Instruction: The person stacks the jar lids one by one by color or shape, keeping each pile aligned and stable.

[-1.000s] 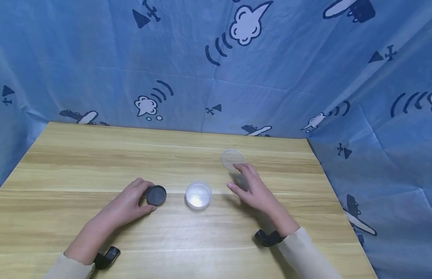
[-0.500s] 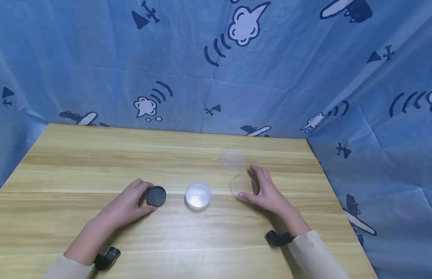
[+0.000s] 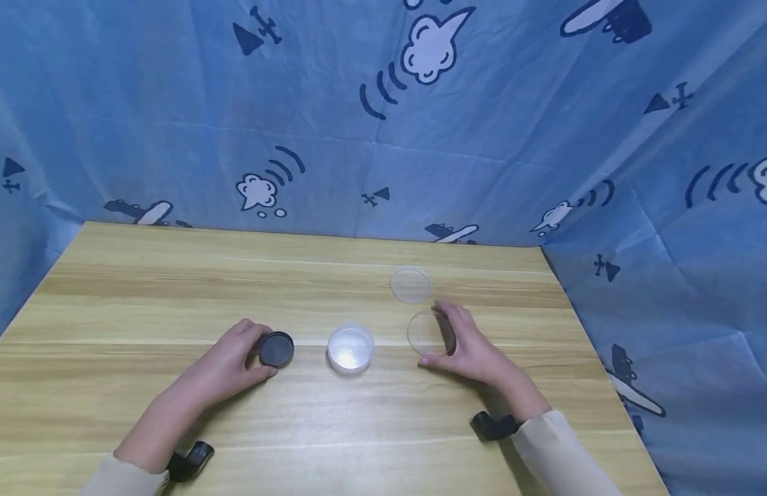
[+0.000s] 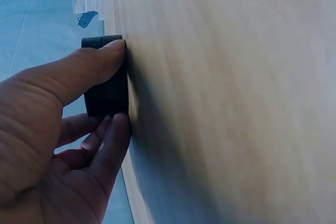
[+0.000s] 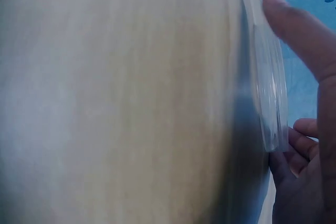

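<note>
I see the right hand (image 3: 467,344) has shifted: its thumb, over the rim of the clear near disc (image 3: 427,333) half a second ago, now sits outside it, opposite the fingers. So both hands have a grip; whether the near disc, right of the tub (image 3: 350,348), is lifted I cannot tell. The left hand (image 3: 235,362) still pinches the black tin (image 3: 276,350). The far disc (image 3: 411,285) lies untouched.

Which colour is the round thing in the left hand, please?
Black; the round thing shows best in the head view.
</note>
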Action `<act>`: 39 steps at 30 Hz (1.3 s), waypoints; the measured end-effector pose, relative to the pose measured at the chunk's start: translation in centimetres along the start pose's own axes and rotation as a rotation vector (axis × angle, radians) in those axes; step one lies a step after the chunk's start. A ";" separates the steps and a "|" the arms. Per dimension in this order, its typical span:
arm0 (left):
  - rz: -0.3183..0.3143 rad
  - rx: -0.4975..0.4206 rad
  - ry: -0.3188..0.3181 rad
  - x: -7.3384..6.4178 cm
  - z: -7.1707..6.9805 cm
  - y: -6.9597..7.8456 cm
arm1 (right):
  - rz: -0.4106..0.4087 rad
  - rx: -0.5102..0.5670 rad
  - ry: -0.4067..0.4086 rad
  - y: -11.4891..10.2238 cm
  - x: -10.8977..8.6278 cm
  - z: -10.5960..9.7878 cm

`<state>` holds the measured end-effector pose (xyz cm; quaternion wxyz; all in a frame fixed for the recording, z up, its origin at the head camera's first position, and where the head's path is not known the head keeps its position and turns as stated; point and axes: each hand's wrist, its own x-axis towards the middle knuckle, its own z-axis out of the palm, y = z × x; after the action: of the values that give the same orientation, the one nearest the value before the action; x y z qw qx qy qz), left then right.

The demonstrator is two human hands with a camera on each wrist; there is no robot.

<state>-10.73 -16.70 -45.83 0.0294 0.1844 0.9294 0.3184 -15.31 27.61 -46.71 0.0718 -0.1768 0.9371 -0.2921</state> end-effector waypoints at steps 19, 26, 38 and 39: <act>-0.009 0.001 0.006 0.0 -0.1 0.3 | -0.038 -0.065 0.013 0.0 0.4 0.0; -0.017 -0.007 0.002 -0.1 0.0 0.3 | -0.024 -0.049 0.030 0.2 0.5 0.2; -0.024 -0.010 0.003 -0.2 0.2 0.2 | -0.015 -0.022 0.020 -0.2 0.3 0.1; -0.023 -0.009 0.002 -0.2 0.2 0.2 | -0.015 -0.024 0.023 -0.2 0.3 0.1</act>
<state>-10.46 -16.49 -45.93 0.0328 0.1733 0.9300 0.3223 -15.52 27.30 -46.71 0.0569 -0.1816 0.9399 -0.2836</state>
